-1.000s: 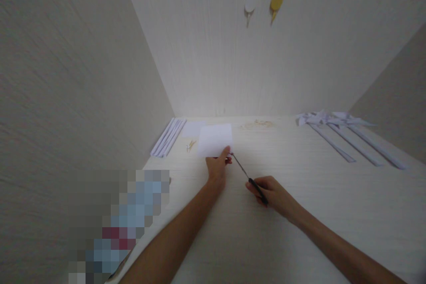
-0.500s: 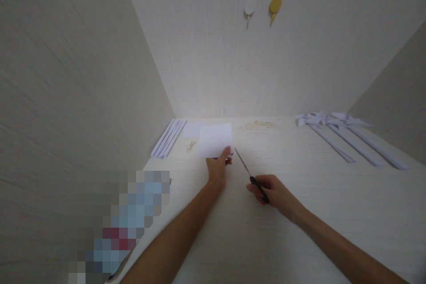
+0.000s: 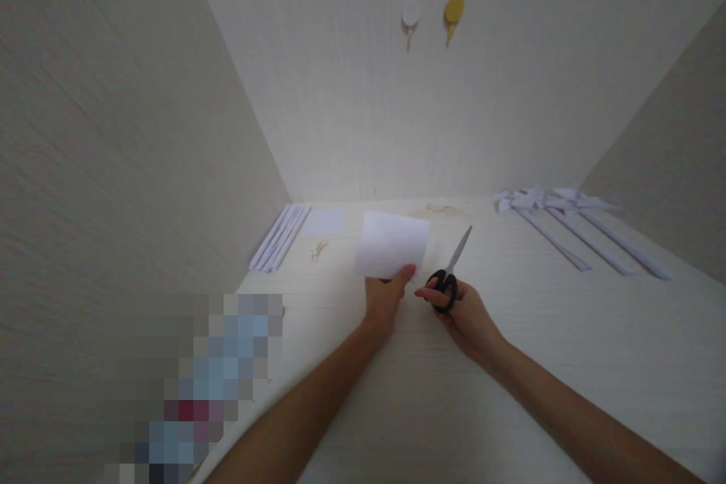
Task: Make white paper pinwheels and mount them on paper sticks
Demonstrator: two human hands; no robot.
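Note:
Near the middle of the white table, my left hand (image 3: 389, 296) pinches a square of white paper (image 3: 392, 243) by its lower right corner, thumb on top. To its right, my right hand (image 3: 458, 311) is closed on a pair of scissors (image 3: 445, 289) with black handles. The blades are together and point up and away, apart from the paper. Another white paper square (image 3: 324, 221) lies flat further left, with a few thin toothpick-like sticks (image 3: 318, 250) just in front of it.
Rolled white paper tubes (image 3: 280, 238) lie along the left wall. Several paper pinwheels on paper sticks (image 3: 595, 231) lie at the right. More thin pale sticks (image 3: 441, 209) lie near the back wall, which carries a white hook (image 3: 411, 13) and a yellow hook (image 3: 454, 10). A blurred-out patch (image 3: 215, 370) covers the left edge.
The held paper has shifted right and tilted in my left hand. My right hand has turned the scissors, so the blades now point up and to the right instead of toward the paper.

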